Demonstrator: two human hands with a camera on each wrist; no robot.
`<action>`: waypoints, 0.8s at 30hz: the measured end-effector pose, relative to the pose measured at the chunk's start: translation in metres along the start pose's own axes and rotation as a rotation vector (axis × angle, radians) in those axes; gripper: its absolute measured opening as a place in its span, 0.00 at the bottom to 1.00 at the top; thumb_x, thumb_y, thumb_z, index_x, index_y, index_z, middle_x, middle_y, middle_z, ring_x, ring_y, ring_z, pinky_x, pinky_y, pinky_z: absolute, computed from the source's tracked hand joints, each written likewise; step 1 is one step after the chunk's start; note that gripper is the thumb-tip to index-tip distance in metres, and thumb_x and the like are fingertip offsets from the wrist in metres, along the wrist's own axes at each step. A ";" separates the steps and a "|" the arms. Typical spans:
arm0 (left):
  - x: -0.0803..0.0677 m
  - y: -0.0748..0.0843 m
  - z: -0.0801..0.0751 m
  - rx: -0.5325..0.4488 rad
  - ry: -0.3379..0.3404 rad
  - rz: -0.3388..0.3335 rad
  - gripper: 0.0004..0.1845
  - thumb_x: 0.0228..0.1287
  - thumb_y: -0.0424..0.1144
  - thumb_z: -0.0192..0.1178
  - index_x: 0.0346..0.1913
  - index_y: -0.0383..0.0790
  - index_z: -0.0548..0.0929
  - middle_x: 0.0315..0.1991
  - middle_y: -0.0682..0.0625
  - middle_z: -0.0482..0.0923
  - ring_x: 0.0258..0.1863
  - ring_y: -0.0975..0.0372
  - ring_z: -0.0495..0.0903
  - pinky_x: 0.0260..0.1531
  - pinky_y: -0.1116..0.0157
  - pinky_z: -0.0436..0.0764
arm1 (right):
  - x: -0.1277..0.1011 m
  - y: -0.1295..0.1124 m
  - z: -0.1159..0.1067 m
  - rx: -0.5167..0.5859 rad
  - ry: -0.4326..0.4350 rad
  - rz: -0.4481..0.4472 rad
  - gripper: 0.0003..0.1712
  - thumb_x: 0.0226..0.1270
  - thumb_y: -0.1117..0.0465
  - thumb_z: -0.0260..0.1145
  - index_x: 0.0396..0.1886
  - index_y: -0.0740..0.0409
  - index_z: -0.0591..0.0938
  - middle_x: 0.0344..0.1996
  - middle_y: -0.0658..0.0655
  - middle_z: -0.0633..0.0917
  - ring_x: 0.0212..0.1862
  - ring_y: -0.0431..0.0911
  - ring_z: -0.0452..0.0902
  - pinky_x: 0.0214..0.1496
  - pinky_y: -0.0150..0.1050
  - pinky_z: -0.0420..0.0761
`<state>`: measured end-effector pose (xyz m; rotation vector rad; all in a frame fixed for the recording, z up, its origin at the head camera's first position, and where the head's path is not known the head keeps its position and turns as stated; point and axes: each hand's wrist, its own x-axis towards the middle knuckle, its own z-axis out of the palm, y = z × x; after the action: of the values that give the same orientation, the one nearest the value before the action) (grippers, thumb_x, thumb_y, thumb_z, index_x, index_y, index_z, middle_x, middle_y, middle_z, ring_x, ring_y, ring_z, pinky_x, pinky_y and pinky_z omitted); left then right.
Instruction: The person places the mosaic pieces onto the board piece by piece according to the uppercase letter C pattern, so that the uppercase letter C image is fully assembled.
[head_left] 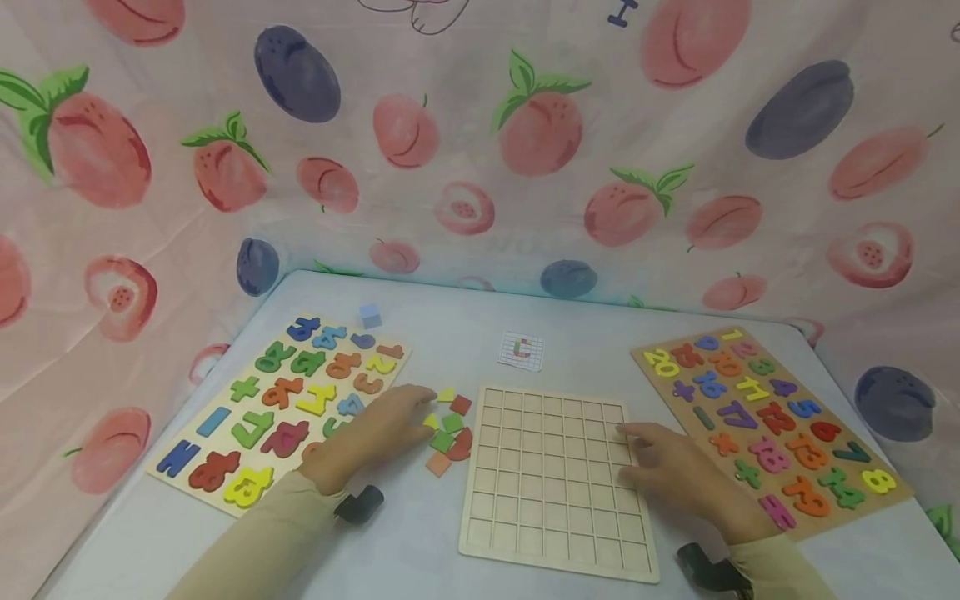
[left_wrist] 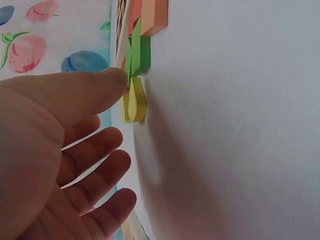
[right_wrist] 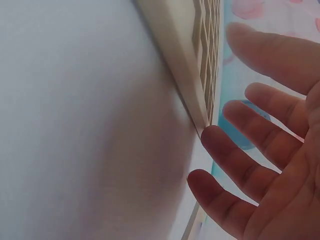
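Note:
My left hand (head_left: 375,435) hovers beside a small cluster of coloured blocks, its fingers apart and relaxed with nothing between them. In that cluster lie green blocks (head_left: 442,441), a red square (head_left: 461,405), an orange square (head_left: 438,463), a rounded red block (head_left: 461,444) and yellow pieces (head_left: 446,394). The left wrist view shows the thumb in front of a yellow block (left_wrist: 137,102) and a green block (left_wrist: 142,56). Over the right edge of a wooden grid board (head_left: 555,487) is my right hand (head_left: 675,471), fingers loosely spread and holding nothing; contact with the board cannot be made out.
A number board (head_left: 225,417) stands left, partly behind the left arm, and another number board (head_left: 810,521) stands right. Behind the grid lies a small printed card (head_left: 521,363). A light blue cube (head_left: 370,316) sits at the back left. Fruit-print cloth (head_left: 465,125) encloses the white table (head_left: 420,550).

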<state>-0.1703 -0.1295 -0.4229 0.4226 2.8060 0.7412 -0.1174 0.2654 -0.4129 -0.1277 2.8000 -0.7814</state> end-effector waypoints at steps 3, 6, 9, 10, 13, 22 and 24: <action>0.000 0.000 0.001 -0.007 -0.011 0.001 0.28 0.63 0.40 0.69 0.66 0.38 0.76 0.63 0.45 0.76 0.67 0.50 0.70 0.65 0.50 0.69 | 0.000 0.000 0.001 0.012 -0.009 -0.002 0.40 0.57 0.51 0.76 0.68 0.58 0.75 0.59 0.67 0.79 0.60 0.65 0.74 0.56 0.62 0.75; 0.001 -0.001 0.002 -0.005 -0.015 0.008 0.28 0.64 0.40 0.68 0.65 0.38 0.76 0.63 0.45 0.76 0.66 0.51 0.70 0.65 0.51 0.68 | 0.001 -0.001 0.001 0.012 -0.015 -0.001 0.40 0.57 0.52 0.77 0.68 0.59 0.75 0.60 0.66 0.79 0.60 0.65 0.74 0.56 0.61 0.75; 0.002 -0.002 0.004 0.008 -0.008 0.025 0.27 0.64 0.40 0.69 0.65 0.37 0.77 0.62 0.45 0.77 0.66 0.51 0.71 0.65 0.51 0.69 | 0.002 0.001 0.001 0.010 -0.028 0.002 0.39 0.57 0.53 0.77 0.67 0.58 0.75 0.62 0.67 0.77 0.62 0.65 0.72 0.58 0.61 0.74; 0.003 -0.002 0.005 0.010 -0.005 0.031 0.27 0.64 0.40 0.69 0.64 0.37 0.77 0.62 0.45 0.77 0.66 0.50 0.71 0.65 0.51 0.69 | 0.002 0.002 0.001 0.008 -0.033 0.002 0.39 0.57 0.53 0.77 0.67 0.58 0.75 0.63 0.67 0.76 0.63 0.66 0.71 0.59 0.62 0.73; 0.003 -0.002 0.006 0.005 0.000 0.042 0.26 0.64 0.39 0.69 0.63 0.37 0.78 0.61 0.44 0.78 0.65 0.50 0.72 0.64 0.51 0.70 | 0.003 0.005 0.002 0.010 -0.045 0.002 0.38 0.57 0.54 0.77 0.67 0.58 0.76 0.66 0.66 0.74 0.66 0.66 0.68 0.62 0.63 0.70; 0.005 -0.002 0.006 0.005 0.010 0.048 0.24 0.64 0.38 0.68 0.62 0.38 0.80 0.59 0.46 0.79 0.63 0.52 0.74 0.63 0.53 0.71 | 0.003 0.007 0.001 0.028 -0.043 0.021 0.36 0.58 0.58 0.75 0.67 0.58 0.76 0.67 0.67 0.73 0.66 0.67 0.67 0.62 0.63 0.69; 0.005 -0.002 0.005 0.002 0.008 0.047 0.24 0.64 0.39 0.68 0.62 0.39 0.80 0.59 0.47 0.79 0.63 0.52 0.74 0.64 0.53 0.71 | 0.003 0.007 0.001 0.031 -0.041 0.023 0.36 0.58 0.58 0.75 0.67 0.59 0.76 0.67 0.67 0.73 0.67 0.67 0.66 0.63 0.64 0.68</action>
<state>-0.1736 -0.1271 -0.4289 0.4885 2.8132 0.7514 -0.1203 0.2701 -0.4180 -0.1045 2.7450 -0.8077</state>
